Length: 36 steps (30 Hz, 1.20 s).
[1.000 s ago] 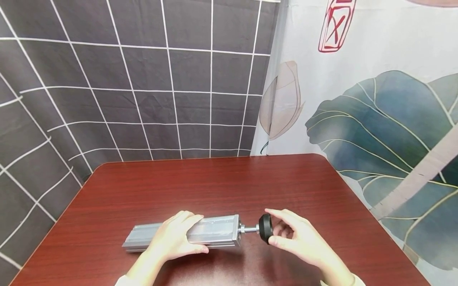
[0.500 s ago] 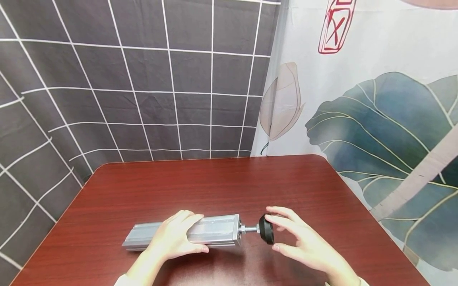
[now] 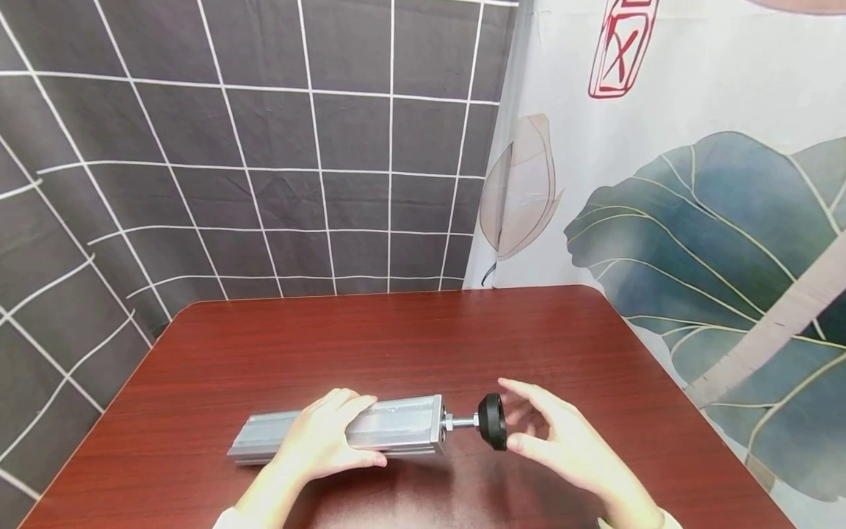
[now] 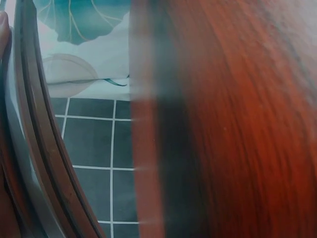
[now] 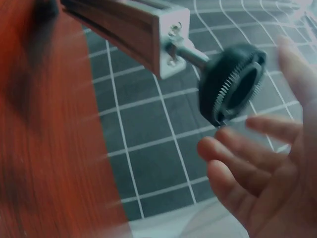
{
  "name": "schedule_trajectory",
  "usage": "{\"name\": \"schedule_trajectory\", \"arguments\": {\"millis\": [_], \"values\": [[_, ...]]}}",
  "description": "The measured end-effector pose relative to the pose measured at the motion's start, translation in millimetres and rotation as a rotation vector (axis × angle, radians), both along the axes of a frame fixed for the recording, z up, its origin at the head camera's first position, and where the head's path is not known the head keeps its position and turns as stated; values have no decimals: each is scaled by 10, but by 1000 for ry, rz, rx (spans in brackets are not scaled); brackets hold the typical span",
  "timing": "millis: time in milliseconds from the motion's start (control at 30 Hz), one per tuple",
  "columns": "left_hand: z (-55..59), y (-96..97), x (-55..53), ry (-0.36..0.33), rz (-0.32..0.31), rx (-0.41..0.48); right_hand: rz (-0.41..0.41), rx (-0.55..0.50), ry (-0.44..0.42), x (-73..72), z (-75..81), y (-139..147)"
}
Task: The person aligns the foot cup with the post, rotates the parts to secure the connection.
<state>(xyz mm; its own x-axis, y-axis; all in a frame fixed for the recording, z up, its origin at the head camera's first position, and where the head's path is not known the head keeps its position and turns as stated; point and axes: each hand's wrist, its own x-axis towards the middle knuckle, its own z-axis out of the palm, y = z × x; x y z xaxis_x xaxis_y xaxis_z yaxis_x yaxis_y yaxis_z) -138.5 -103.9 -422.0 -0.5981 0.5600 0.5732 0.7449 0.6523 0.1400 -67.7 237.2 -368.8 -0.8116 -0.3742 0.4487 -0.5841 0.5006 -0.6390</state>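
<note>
A silver aluminium profile [image 3: 406,425] is held level above the table, its long side running left to right. My left hand [image 3: 322,439] grips it across the middle, thumb on the near side and fingers over the top. From its right end a threaded rod with nuts [image 3: 463,422] carries a round black levelling foot [image 3: 492,422]. My right hand [image 3: 565,441] is beside that foot, fingers and thumb spread around its outer face. In the right wrist view the ribbed foot [image 5: 210,94] shows a gap to most fingers; whether one fingertip touches it I cannot tell.
Beneath lies a red-brown wooden table [image 3: 370,338] with rounded far corners. A dark grid-patterned curtain [image 3: 264,147] hangs behind it, and a white curtain with leaf prints [image 3: 714,220] hangs at the right.
My right hand's fingers have closed and spread around the black foot, and the hand now sits slightly further right. My left hand and the profile have stayed in place.
</note>
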Motion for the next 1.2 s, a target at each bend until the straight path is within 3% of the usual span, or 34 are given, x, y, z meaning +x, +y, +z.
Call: {"name": "schedule_trajectory", "arguments": {"millis": [167, 267, 433, 633, 700, 800, 900, 1033, 1200], "values": [[-23, -6, -15, 6, 8, 14, 96, 96, 95, -3, -35, 78], [-27, 7, -36, -6, 5, 12, 126, 84, 121, -17, -53, 74], [-12, 30, -50, -37, 0, 1, 66, 17, 119, -33, -49, 34], [8, 37, -46, -41, -6, -8, -57, -26, -37, -44, -26, -4], [-2, 27, -40, -50, 5, -9, -61, -20, -35, -50, -24, 9], [-9, 5, -9, -80, 21, -7, -20, -6, 21, -53, -34, 45], [-10, -7, 20, -100, 33, -7, 73, 32, 97, -53, -63, 58], [-5, -2, 28, -77, 37, -2, 167, 36, 103, -55, -99, 7], [14, 25, 23, -60, 24, 5, 57, -24, 71, -69, -100, -66]]}}
